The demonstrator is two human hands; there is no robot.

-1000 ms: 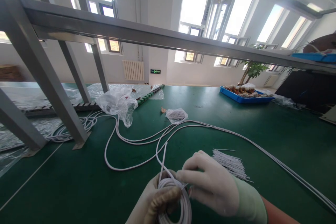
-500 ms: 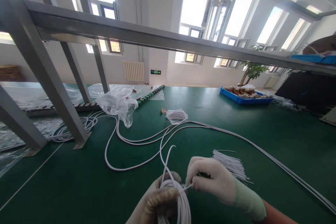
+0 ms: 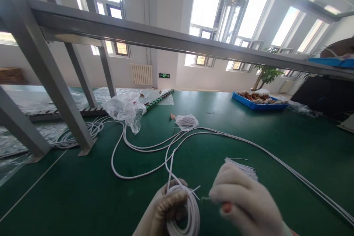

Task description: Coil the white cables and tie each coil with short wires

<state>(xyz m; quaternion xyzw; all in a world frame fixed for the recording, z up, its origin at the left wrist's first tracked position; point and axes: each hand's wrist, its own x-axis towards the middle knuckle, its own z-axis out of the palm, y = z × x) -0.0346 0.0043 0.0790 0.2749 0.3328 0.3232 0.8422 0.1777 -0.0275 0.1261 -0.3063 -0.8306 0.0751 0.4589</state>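
Coil of white cable (image 3: 194, 214) is low center of view, over the near part of the green table (image 3: 83, 199), clamped in my gloved left hand (image 3: 166, 206), thumb across the turns. Thin tie (image 3: 195, 189) sits on the coil, two short ends poking out right. My gloved right hand (image 3: 245, 199) is just beside, apart from the coil, fingers curled, blurred; faint strand at the fingertips, can't tell if gripped. One fingertip shows bare through the glove. Loose ties (image 3: 243, 169) lie partly behind that hand. Cable runs up from the coil toward long loops (image 3: 132, 178) on the tabletop. Farther: small bag of ties (image 3: 186, 122), crumpled clear plastic (image 3: 125, 108) left, blue tray (image 3: 256, 107) right, gray metal frame (image 3: 166, 40) overhead.
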